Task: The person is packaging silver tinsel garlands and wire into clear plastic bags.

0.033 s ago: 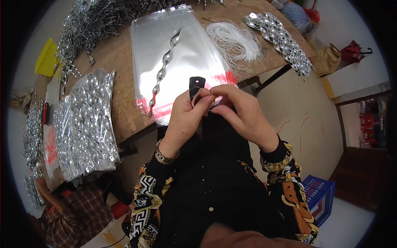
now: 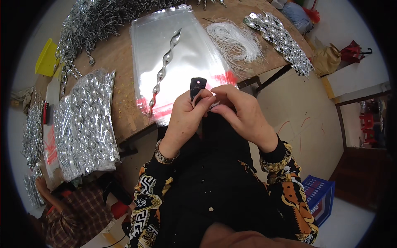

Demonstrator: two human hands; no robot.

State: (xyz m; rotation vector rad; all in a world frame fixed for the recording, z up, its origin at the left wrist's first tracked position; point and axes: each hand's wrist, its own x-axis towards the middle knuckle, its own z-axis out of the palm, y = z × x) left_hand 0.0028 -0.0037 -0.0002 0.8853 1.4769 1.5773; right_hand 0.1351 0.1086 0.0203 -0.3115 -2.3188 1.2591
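Left hand point(image 2: 185, 109) close beside right hand point(image 2: 247, 110).

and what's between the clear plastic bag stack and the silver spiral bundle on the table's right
A loose hank of white string, in the head view.

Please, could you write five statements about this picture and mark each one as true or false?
1. The left hand holds a black tab. True.
2. The white cord bundle lies to the right of the clear bags. True.
3. The single twisted silver strip lies under the clear bags. False: it lies on top of them.
4. The right hand is flat on the table. False: its fingers are bent, close to the left hand.
5. A blue basket is visible. True.
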